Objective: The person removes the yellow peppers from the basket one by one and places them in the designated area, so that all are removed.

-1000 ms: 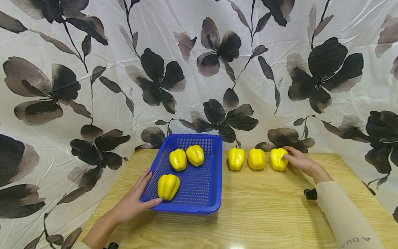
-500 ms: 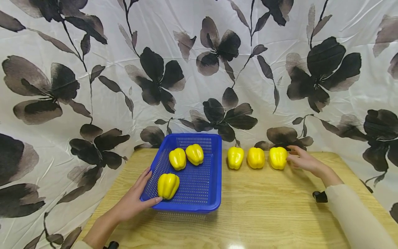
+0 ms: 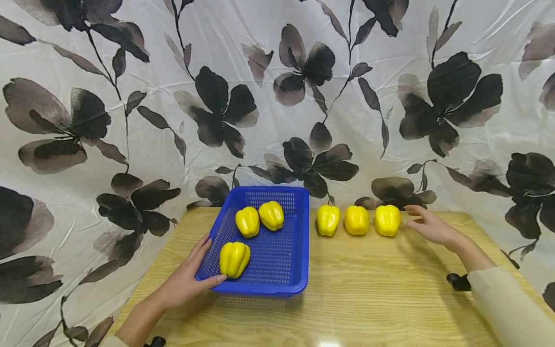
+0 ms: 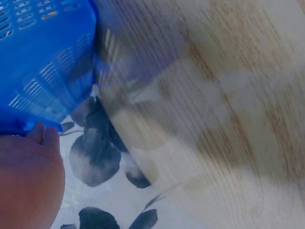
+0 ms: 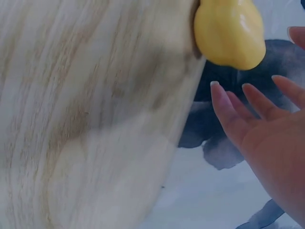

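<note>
A blue plastic basket [image 3: 282, 289] is on the tabletop with three yellow bell peppers inside: one at its near left [image 3: 234, 260], two farther back. My left hand [image 3: 184, 284] grips its left rim near the front corner, thumb on the front edge; in the left wrist view fingers [image 4: 51, 138] lie over the rim. Right of the basket, three more yellow bell peppers stand in a row along the far edge, the rightmost pepper [image 3: 388, 220] closest to my right hand [image 3: 433, 230]. That hand is apart from it, fingers spread and holding nothing, as the right wrist view confirms.
The wooden table [image 3: 368, 289] ends at a white cloth [image 3: 277, 120] with dark printed flowers, hanging behind and at the sides. A small black device [image 3: 458, 282] is at my right wrist, another [image 3: 156, 342] at my left.
My right hand has let go of the rightmost bell pepper and drawn away to the right. That pepper stays in the row. My left hand and the basket hold their place.
</note>
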Tool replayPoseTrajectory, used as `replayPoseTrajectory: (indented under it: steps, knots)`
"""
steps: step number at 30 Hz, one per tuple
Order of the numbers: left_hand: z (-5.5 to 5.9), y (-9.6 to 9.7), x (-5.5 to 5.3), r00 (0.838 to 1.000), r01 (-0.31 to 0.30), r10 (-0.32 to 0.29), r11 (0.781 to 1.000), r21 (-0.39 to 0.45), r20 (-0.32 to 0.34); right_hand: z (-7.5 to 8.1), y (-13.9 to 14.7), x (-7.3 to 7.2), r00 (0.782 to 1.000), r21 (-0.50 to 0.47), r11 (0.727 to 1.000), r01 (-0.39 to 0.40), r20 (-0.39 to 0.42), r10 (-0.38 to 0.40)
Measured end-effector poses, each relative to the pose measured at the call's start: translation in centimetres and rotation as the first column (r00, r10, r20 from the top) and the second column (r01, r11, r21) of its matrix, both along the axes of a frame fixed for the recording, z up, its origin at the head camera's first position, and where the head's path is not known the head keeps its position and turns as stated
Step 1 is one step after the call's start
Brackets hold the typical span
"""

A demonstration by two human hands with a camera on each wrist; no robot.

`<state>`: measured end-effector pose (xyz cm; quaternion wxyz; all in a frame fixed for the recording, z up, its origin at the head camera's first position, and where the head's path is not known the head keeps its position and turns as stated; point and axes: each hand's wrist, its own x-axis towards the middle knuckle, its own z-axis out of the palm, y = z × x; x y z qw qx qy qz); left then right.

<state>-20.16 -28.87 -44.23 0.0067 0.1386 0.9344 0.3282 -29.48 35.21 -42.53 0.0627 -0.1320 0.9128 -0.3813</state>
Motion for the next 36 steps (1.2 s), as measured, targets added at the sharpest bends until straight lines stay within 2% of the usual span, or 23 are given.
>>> replayPoseTrajectory:
  steps: [12,29,36]
  knots:
    - [-0.1,0.0,0.3,1.0,0.004,-0.004,1.0,0.003,-0.003,1.3,-2.3,1.6,0.996,0.037,0.999,0.006,-0.085,-0.003]
    - [-0.1,-0.2,0.0,1.0,0.014,-0.015,1.0,-0.008,-0.018,3.4,-7.5,3.6,0.998,-0.047,0.999,-0.02,-0.052,0.017]
    - [-0.2,-0.2,-0.2,1.0,0.009,-0.009,1.0,-0.003,-0.007,4.2,-10.4,4.3,0.997,-0.047,0.998,-0.042,-0.06,0.039]
